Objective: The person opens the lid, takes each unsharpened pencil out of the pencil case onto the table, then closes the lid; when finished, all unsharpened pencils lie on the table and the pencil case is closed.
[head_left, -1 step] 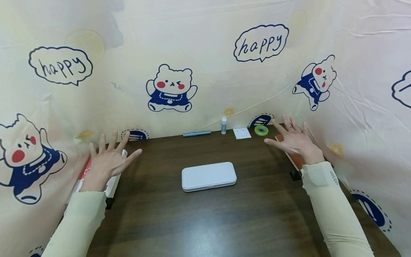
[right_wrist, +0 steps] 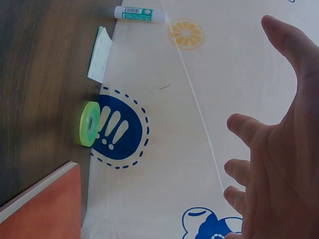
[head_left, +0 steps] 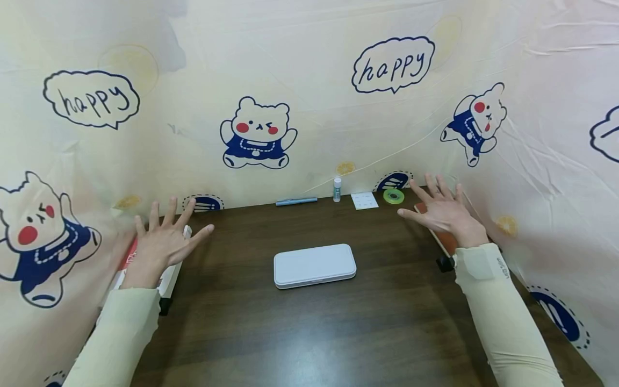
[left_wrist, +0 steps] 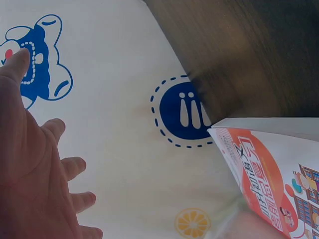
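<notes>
Cream sleeves are covering both your arms. Your left hand (head_left: pixel 162 242) is hovering with fingers spread wide, holding nothing, over the white and red book (head_left: pixel 129 257) at 9 o'clock on the brown table (head_left: pixel 309 333). The white case (head_left: pixel 314 265) is lying flat in the middle, well apart from both hands. Your right hand (head_left: pixel 444 210) is also spread and holding nothing, over the orange book (head_left: pixel 447 240) at 3 o'clock. To do this well, I think you should be keeping both palms flat and moving slowly. The right wrist view is showing the green tape roll (right_wrist: pixel 90 123) standing on its edge. The left wrist view is showing pictures on the book cover.
</notes>
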The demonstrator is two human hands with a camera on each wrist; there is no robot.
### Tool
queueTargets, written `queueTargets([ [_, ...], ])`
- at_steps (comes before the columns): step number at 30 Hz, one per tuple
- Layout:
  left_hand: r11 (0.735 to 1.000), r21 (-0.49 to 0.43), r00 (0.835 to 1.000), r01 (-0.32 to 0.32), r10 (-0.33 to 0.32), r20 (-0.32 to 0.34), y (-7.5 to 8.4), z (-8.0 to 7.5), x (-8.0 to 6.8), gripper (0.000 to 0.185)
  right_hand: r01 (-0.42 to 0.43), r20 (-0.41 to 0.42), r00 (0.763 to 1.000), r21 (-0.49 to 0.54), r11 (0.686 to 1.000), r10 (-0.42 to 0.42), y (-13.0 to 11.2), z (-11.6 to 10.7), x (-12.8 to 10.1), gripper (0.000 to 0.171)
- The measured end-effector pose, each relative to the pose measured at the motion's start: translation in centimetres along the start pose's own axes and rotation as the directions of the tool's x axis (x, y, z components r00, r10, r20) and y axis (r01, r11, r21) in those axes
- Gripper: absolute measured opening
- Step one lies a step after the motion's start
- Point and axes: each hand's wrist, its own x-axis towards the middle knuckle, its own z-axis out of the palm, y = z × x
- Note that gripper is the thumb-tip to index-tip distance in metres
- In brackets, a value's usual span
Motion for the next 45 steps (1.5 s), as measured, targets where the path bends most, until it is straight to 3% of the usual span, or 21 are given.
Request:
queueTargets([
  [18, 1.0, 0.009, 1.0, -0.003, 0.003, 0.003, 0.1, -0.2, -0.3, 0.093, 0.007, 0.008, 1.0, 0.009, 1.0, -0.007, -0.5, 0.0, 0.0, 0.097],
  [27, 0.999, -0.027, 0.998, -0.037, 0.038, 0.058, 0.9, 0.0, -0.7, 0.094, 0.058, -0.003, 0.998, 0.033, 0.998, -0.058, -0.9, 0.3, 0.4, 0.097],
  [33, 0.997, -0.06, 0.993, -0.045, 0.051, 0.109, 1.6, 0.2, -0.8, 0.095, 0.074, 0.037, 0.996, 0.042, 0.996, -0.075, -1.7, 0.6, 0.7, 0.092],
  [40, 0.984, -0.173, 0.984, -0.05, 0.078, 0.161, 2.6, 0.7, -0.9, 0.096, 0.102, 0.051, 0.993, 0.105, 0.989, -0.108, -2.6, 0.9, 0.9, 0.082],
  [45, 0.947, -0.319, 0.981, -0.03, 0.09, 0.175, 3.7, 1.4, -1.1, 0.095, 0.109, 0.07, 0.99, 0.179, 0.978, -0.124, -3.3, 1.7, 1.0, 0.077],
])
